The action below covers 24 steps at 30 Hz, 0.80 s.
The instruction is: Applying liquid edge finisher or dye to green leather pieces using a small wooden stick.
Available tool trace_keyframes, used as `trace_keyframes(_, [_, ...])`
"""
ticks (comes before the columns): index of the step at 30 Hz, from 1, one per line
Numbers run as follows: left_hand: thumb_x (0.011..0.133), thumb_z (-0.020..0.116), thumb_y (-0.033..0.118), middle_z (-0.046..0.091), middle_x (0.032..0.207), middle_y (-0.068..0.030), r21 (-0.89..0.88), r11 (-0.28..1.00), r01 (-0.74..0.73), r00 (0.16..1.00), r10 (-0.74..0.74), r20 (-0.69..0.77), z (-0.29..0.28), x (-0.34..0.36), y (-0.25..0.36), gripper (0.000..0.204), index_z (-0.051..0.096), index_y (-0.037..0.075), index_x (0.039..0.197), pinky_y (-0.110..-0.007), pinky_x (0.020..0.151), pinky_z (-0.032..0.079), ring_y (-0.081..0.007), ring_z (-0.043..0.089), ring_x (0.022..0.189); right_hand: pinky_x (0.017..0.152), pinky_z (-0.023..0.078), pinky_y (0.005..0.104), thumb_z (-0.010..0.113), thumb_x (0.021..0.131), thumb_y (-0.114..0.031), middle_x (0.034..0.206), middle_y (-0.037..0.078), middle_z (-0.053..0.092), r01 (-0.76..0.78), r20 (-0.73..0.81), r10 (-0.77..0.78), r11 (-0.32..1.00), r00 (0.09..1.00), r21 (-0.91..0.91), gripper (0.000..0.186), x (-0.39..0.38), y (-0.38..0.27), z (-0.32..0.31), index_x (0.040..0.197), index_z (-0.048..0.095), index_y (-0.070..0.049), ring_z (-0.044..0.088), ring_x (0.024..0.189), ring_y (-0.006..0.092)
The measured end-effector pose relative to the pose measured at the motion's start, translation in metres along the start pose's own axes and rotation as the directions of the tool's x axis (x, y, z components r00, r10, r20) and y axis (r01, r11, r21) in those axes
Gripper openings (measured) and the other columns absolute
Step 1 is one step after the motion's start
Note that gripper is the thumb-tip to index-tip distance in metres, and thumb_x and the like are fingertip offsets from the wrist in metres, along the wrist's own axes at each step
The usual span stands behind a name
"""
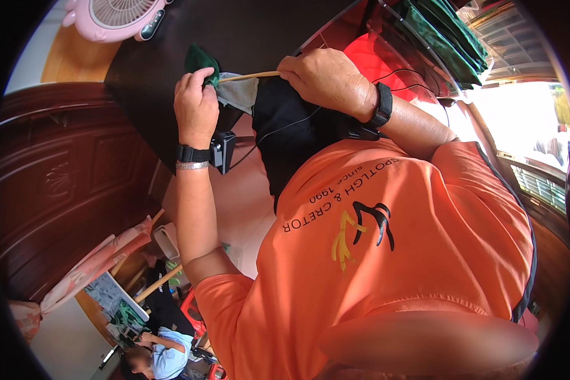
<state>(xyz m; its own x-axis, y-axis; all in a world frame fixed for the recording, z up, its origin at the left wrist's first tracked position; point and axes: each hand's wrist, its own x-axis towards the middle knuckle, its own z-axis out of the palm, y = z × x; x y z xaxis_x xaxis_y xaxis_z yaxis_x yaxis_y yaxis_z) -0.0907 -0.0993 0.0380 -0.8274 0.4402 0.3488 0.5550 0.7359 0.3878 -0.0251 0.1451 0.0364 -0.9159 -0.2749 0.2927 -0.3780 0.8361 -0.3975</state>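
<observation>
The left hand (196, 104) is closed on the near end of a green cloth (200, 59), pinching it between thumb and fingers at the counter's (161, 54) near edge. To its right, the right hand (323, 77) grips the right end of a thin stick (250, 76); the stick's left end meets the green cloth by the left fingertips, and whether it goes inside cannot be told. A grey cloth (239, 95) lies just below the stick, between the hands. A pink fan (123, 14) stands far left on the counter; at far right are more green cloths (440, 44). A co-worker (171, 354) in light blue is at near left, well apart from both hands
</observation>
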Motion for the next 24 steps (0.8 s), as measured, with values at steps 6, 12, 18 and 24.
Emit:
trace_keyframes(6, [0.086, 0.047, 0.006, 0.058, 0.092, 0.0007, -0.764, 0.553, 0.334, 0.931, -0.319, 0.176, -0.007, 0.000, 0.005, 0.023, 0.063, -0.001, 0.101, -0.021, 0.072, 0.039, -0.0076, 0.048, 0.077, 0.053, 0.048, 0.0370, 0.056, 0.085, -0.020, 0.064, 0.012, 0.061, -0.022, -0.049, 0.037, 0.964, 0.998, 0.265, 0.017, -0.011, 0.008, 0.004, 0.093, 0.066, -0.009, 0.061, 0.058, 0.0290])
trace_keyframes(12, [0.089, 0.046, 0.012, 0.058, 0.089, -0.0055, -0.860, 0.500, 0.105, 0.910, -0.397, -0.119, 0.016, 0.005, 0.028, 0.020, 0.060, -0.002, 0.093, -0.025, 0.078, 0.040, -0.0126, 0.052, 0.084, 0.052, 0.043, 0.0293, 0.057, 0.088, -0.017, 0.062, 0.008, 0.057, -0.075, -0.027, 0.109, 0.829, 0.994, 0.554, 0.018, -0.012, 0.003, 0.010, 0.098, 0.066, -0.005, 0.056, 0.056, 0.0138])
trace_keyframes(18, [0.094, 0.040, 0.023, 0.055, 0.083, -0.0090, -0.503, 0.835, -0.222, 0.671, -0.243, -0.700, 0.052, 0.021, 0.065, 0.032, 0.055, -0.005, 0.097, -0.023, 0.048, 0.046, -0.0148, 0.052, 0.055, 0.052, 0.039, 0.0230, 0.056, 0.091, -0.018, 0.062, -0.001, 0.052, -0.292, 0.209, 0.216, 0.502, 0.954, 0.814, 0.019, -0.017, -0.004, 0.025, 0.096, 0.065, -0.003, 0.046, 0.057, 0.0058])
trace_keyframes(24, [0.095, 0.037, 0.024, 0.059, 0.093, -0.0144, -0.687, 0.714, -0.131, 0.659, -0.455, -0.599, 0.045, 0.027, 0.094, 0.036, 0.055, -0.006, 0.102, -0.025, 0.055, 0.048, -0.0180, 0.057, 0.063, 0.050, 0.034, 0.0200, 0.053, 0.093, -0.018, 0.060, -0.005, 0.048, -0.325, 0.293, 0.159, 0.238, 0.943, 0.915, 0.018, -0.018, -0.010, 0.021, 0.094, 0.065, -0.004, 0.041, 0.054, 0.0028])
